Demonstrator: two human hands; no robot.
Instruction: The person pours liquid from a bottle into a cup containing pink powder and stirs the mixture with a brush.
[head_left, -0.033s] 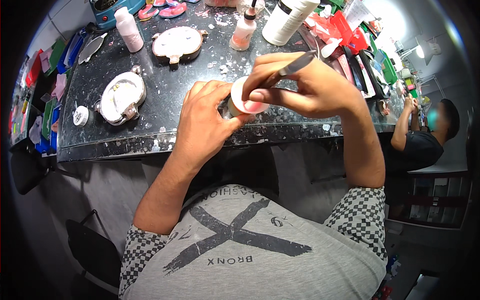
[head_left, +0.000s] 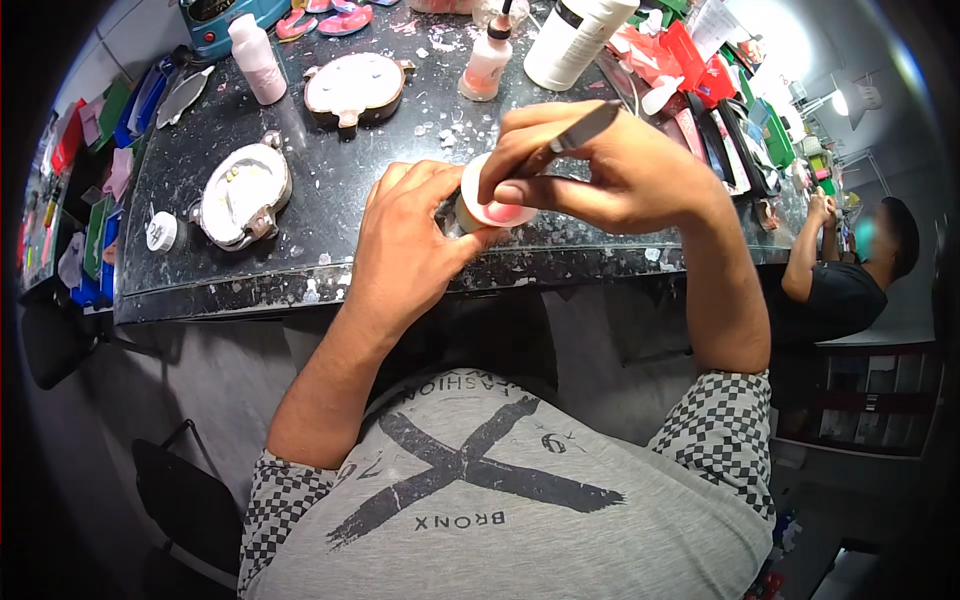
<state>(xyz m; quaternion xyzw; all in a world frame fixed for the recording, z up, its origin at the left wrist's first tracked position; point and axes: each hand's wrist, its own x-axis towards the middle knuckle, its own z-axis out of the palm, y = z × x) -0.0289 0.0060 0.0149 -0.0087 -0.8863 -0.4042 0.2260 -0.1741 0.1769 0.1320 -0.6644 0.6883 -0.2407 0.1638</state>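
Observation:
My left hand (head_left: 410,225) is wrapped round a small whitish cup (head_left: 474,178) at the table's front, thumb and fingers on its side. Some pink material (head_left: 507,213) shows inside. Above the cup, my right hand (head_left: 610,165) pinches a wax knife with a dark handle and a flat metal blade (head_left: 588,127). Its blade points up and away from the cup, over the back of my hand. The handle's lower end goes down toward the pink material, where my fingers hide its tip.
Two metal flasks with white plaster, one (head_left: 247,195) at left and one (head_left: 357,88) farther back, lie on the black table (head_left: 330,215). A pink bottle (head_left: 257,60), a dropper bottle (head_left: 487,68) and a white bottle (head_left: 575,45) stand behind. A person (head_left: 845,285) sits at right.
My right hand and the wax knife have shifted slightly left over the cup, and the blade has tilted. More of the pink material shows. My left hand stays still.

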